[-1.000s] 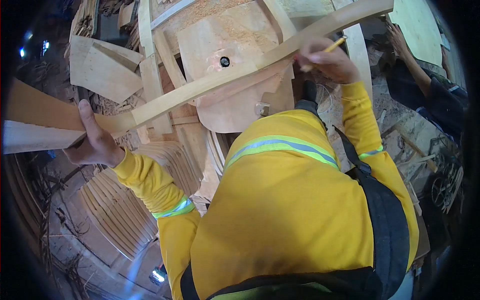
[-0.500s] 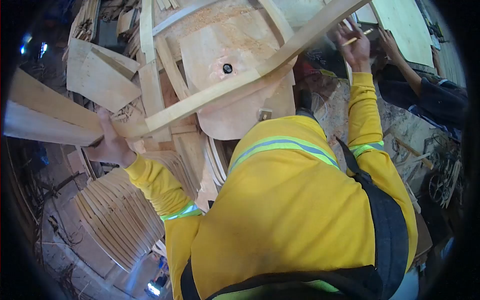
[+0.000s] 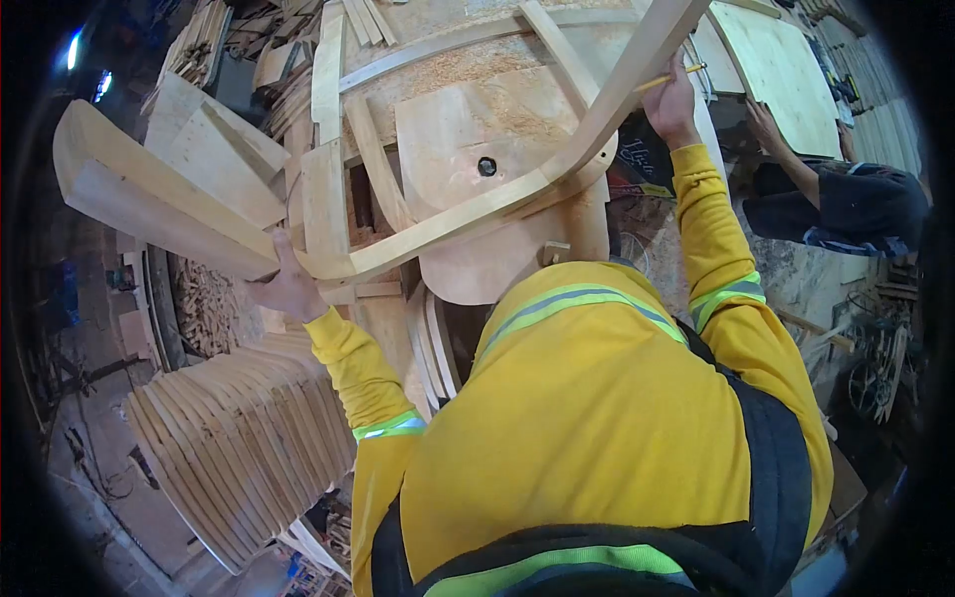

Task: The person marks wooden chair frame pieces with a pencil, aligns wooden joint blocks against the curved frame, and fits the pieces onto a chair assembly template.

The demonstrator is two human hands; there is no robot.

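A long, bent wooden frame [image 3: 468, 221] spans the space in front of me, its two ends rising to the upper left and upper right. At its left corner my left hand [image 3: 288, 284] grips the wood, thumb up along the inner side. My right hand [image 3: 671, 107] is at the frame's right arm, with a pencil [image 3: 681, 76] held between its fingers. Some of the right fingers are hidden by the wood. Beneath the frame lies a rounded plywood panel [image 3: 448, 124] with a dark round spot [image 3: 486, 166] on it.
Several curved wooden slats [image 3: 239, 438] stand stacked at lower left. Plywood offcuts [image 3: 214, 149] lie at upper left. Sawdust [image 3: 468, 60] covers the bench. Another person [image 3: 836, 204] works at right by a pale sheet [image 3: 781, 75]. A spoked wheel [image 3: 870, 388] is at far right.
The frame's left end has swung up and inward with my left hand. My right hand has closed in from palm-up beside the frame to against its right arm, pencil still held.
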